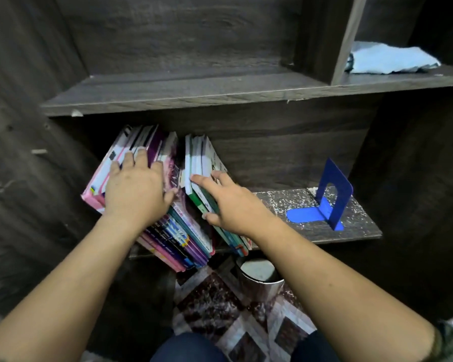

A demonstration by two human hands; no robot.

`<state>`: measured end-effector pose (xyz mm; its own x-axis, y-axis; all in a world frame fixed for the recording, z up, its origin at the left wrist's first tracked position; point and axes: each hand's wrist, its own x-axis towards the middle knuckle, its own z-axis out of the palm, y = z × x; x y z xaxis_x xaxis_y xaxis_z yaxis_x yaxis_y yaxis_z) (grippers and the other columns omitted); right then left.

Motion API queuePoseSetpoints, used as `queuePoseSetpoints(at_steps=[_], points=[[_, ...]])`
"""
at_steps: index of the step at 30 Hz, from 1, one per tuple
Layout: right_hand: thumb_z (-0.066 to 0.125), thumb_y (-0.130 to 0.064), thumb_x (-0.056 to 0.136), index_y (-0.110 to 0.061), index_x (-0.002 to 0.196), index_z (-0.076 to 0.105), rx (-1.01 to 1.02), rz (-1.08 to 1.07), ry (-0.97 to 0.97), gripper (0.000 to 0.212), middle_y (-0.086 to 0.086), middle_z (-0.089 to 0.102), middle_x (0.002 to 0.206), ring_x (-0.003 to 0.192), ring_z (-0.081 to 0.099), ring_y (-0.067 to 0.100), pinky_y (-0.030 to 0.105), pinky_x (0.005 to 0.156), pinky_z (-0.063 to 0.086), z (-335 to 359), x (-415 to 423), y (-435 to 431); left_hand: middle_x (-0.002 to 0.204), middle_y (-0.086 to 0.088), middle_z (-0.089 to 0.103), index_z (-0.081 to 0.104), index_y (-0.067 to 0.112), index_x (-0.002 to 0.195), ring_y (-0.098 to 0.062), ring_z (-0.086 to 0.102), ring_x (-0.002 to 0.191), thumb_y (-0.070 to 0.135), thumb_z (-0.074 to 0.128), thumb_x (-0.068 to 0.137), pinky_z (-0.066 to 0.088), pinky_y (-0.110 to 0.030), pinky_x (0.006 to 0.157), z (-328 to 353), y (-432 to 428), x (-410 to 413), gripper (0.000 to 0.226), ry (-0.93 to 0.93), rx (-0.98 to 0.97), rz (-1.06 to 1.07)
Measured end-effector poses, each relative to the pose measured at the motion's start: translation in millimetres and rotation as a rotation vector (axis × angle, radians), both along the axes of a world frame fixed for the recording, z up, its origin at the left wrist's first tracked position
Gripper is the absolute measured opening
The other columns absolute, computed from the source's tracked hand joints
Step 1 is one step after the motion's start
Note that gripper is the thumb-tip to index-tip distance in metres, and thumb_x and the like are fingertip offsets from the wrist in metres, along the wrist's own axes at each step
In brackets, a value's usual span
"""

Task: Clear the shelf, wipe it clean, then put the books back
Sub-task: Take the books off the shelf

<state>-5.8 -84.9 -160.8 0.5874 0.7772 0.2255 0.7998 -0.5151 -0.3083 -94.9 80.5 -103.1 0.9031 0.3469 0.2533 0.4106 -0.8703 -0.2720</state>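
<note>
- Head view: both hands are on books standing at the left end of the dark wood-grain lower shelf [306, 232], which is speckled with pale dust
- The left hand [135, 190] lies over the pink and purple paperback books [183, 231]. Its fingers drape across their top edges and its thumb hooks into the gap on their right, which reads as a clasp on the whole bundle
- The right hand [230, 205] rests on the green and white thin books [202, 158], forefinger stretched almost straight along their upper left edge and thumb against the near side. It touches them, with no closed hold visible
- Key relation: each bundle sits directly under its own hand, the pink one left of the gap and the green one right of it, so neither arm needs to cross
- Both bundles stand on end with spines facing the person. Their long axis runs upright and tilts left at the top, the pink bundle more steeply, and its lower ends jut past the shelf's front edge
- Judgement: clearing has only begun, and drawing each bundle toward the body along that tilt looks simplest
- The blue metal bookend [332, 194] stands well apart to the right, and the pale blue cloth [390, 60] lies on the upper shelf
</note>
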Motion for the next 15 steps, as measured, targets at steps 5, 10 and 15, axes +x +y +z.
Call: queuePoseSetpoints(at_steps=[5,10,15], points=[[0.069,-0.036,0.086,-0.037,0.146,0.017,0.046,-0.086,0.056,0.079,0.016,0.027,0.15,0.106,0.06,0.042,0.042,0.08,0.052,-9.5,-9.0,17.3,0.151,-0.022,0.03,0.045,0.012,0.137,-0.039,0.033,0.136,0.053,0.052,0.087,0.025,-0.049,0.113,-6.2,-1.9,1.6,0.065,-0.022,0.044,0.012],[0.058,-0.029,0.093,-0.03,0.145,0.021,0.083,-0.154,0.026,0.064,0.014,0.032,0.149,0.095,0.065,0.039,0.037,0.067,0.05,-13.7,-14.9,22.0,0.153,-0.023,0.027,0.046,0.014,0.137,-0.039,0.03,0.138,0.053,0.049,0.089,0.023,-0.048,0.115,-8.7,0.3,0.8,0.062,-0.023,0.064,0.002],[0.056,-0.022,0.094,-0.023,0.141,0.029,0.152,-0.197,0.073,0.055,0.013,0.039,0.146,0.099,0.064,0.041,0.045,0.077,0.054,-12.0,-13.8,22.5,0.155,-0.022,0.024,0.048,0.016,0.137,-0.038,0.027,0.14,0.053,0.049,0.089,0.021,-0.047,0.116,-9.8,0.2,1.6,0.06,-0.024,0.059,0.003]])
